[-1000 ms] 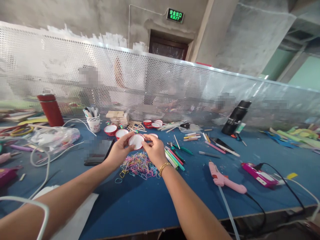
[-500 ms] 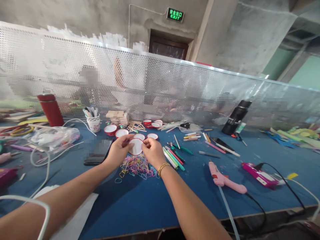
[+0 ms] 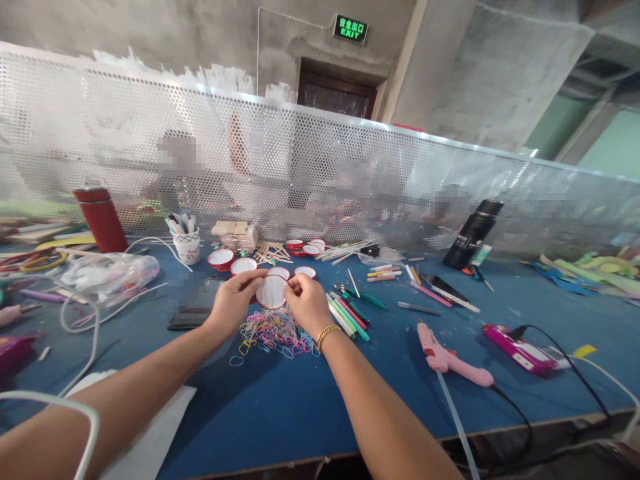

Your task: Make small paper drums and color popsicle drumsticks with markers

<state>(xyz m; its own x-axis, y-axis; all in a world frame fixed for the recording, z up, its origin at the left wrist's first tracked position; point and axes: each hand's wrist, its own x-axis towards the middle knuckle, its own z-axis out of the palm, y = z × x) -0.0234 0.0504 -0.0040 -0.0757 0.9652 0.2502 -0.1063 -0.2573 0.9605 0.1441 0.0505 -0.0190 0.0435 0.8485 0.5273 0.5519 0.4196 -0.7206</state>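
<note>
Between my two hands is a round white disc with a red rim point(image 3: 271, 293), its pale face turned toward me. My left hand point(image 3: 234, 301) pinches its left edge, while the closed fingers of my right hand point(image 3: 306, 300) grip the opposite edge. Just below lies a pile of colourful small rubber bands point(image 3: 277, 331). Behind the disc stand several shallow red-and-white cups, among them one red cup point(image 3: 221, 259) at the left and another point(image 3: 305, 273) near my right fingers.
Felt-tip pens point(image 3: 350, 315) and green-handled pliers point(image 3: 367, 298) lie right of my hands. Farther right are a pink glue gun point(image 3: 450, 357) and a black bottle point(image 3: 473, 235). A red thermos point(image 3: 103, 220), a paper cup of pens point(image 3: 187, 245) and a white cable point(image 3: 95, 333) are leftward.
My left thumb has shifted from the disc's face to its left edge. The disc has tilted slightly, and my right hand has barely moved.
</note>
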